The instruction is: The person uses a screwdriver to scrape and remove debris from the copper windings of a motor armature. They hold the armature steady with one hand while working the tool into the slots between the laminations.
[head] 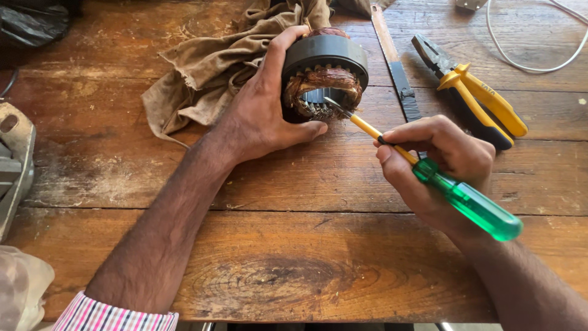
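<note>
- The left hand (263, 116) is wrapped about a round dark-grey metal motor stator with brown copper windings (324, 76): the thumb lies along the near lower edge, the forefinger curls over the top of the casing, and the palm presses its left side. The hand is closed firmly on it.
- The stator stands tilted on the worn brown wooden table (294, 257), its open face with the coils turned toward the person, near the far middle of the tabletop.
- The right hand (438, 165) is closed on a screwdriver with a clear green plastic handle and a yellow-sleeved shaft (429, 175). Fingers and thumb pinch it where shaft meets handle; the rest of the green handle sticks out past the hand toward the near right.
- The screwdriver's bare metal tip rests on the lower front of the windings, at the edge of the stator's slotted core.
- A crumpled tan cloth rag (214, 61) lies behind and under the left hand, touching the stator.
- A long narrow flat metal blade (395, 61) lies just right of the stator, running away from the person.
- A pair of pliers with yellow and black handles (474, 98) lies beyond the right hand, apart from it.
- A white cable (520, 64) loops at the far right corner.
- A grey metal part (15, 159) sits at the left edge.
</note>
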`<state>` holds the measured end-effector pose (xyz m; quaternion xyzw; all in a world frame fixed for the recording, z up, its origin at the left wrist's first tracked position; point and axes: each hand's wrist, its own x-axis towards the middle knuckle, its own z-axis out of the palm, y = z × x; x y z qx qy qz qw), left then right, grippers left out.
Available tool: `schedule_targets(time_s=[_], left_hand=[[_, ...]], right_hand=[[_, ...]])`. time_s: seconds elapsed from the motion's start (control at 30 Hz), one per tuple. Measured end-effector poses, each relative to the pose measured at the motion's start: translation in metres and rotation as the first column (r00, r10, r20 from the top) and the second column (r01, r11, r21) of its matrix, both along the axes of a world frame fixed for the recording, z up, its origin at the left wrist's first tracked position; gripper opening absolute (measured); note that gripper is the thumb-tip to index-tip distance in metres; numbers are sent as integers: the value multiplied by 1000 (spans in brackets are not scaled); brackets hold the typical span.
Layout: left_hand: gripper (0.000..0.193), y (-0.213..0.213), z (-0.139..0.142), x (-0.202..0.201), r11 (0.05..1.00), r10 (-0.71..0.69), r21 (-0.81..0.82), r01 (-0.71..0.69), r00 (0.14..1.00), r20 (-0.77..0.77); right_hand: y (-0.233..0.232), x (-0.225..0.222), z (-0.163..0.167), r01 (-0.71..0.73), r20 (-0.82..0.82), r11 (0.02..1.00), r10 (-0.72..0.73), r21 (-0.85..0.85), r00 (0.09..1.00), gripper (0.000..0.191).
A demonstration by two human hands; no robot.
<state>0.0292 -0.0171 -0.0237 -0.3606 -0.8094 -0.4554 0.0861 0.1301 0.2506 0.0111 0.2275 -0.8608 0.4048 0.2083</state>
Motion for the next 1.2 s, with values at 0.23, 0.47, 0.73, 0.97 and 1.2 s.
schedule_targets(time_s=[0.23, 0.47, 0.73, 0.97, 1.2], left_hand=[[115, 3, -1, 2, 1000, 15, 7, -15, 999, -41], [112, 5, -2, 6, 999, 51, -15, -52, 994, -93], [113, 5, -5, 6, 997, 54, -36, -61, 981, -186], [115, 4, -7, 7, 997, 60, -41, -71, 971, -231], [115, 2, -10, 5, 998, 52, -31, -58, 985, -165]], right_hand=[[-6, 4, 3, -52, -97, 997, 56, 48, 994, 11], [-12, 5, 4, 2, -75, 992, 8, 123, 997, 10], [-13, 2, 5, -35, -52, 992, 42, 119, 998, 8], [-11, 3, 6, -57, -32, 990, 61, 126, 998, 8], [-15, 1, 4, -95, -95, 977, 114, 190, 989, 10]])
